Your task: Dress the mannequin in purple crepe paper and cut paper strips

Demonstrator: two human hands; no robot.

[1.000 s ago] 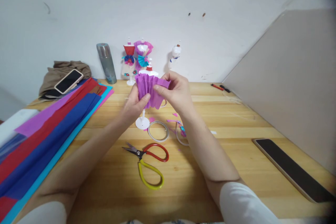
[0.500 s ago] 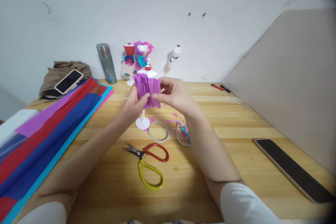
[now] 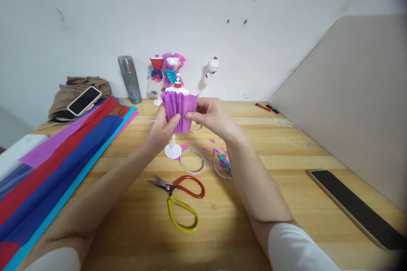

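Observation:
Pleated purple paper [image 3: 180, 110] is held upright between my two hands, in front of a small white mannequin stand [image 3: 172, 150]. My left hand [image 3: 163, 125] pinches the paper's left part, thumb on the near side. On the right side, my right hand [image 3: 210, 114] grips the paper between thumb and fingers. Folds are tight at the left and flatter at the right. The mannequin's shoulders and red neck show above the paper; its body is hidden. Scissors [image 3: 170, 187] with one red and one yellow handle lie below the hands, blades apart.
Tape rolls [image 3: 192, 161] and paper scraps [image 3: 224, 160] lie near the stand. Coloured paper sheets [image 3: 73, 152], a phone [image 3: 85, 100] and brown cloth are at left. A bottle [image 3: 129, 79] and dressed mannequins [image 3: 157, 63] stand by the wall. A dark-screened device [image 3: 352, 205] lies right.
The purple paper's right part has spread wider and looks flatter. My right hand has shifted slightly to the right, while my left hand keeps its hold.

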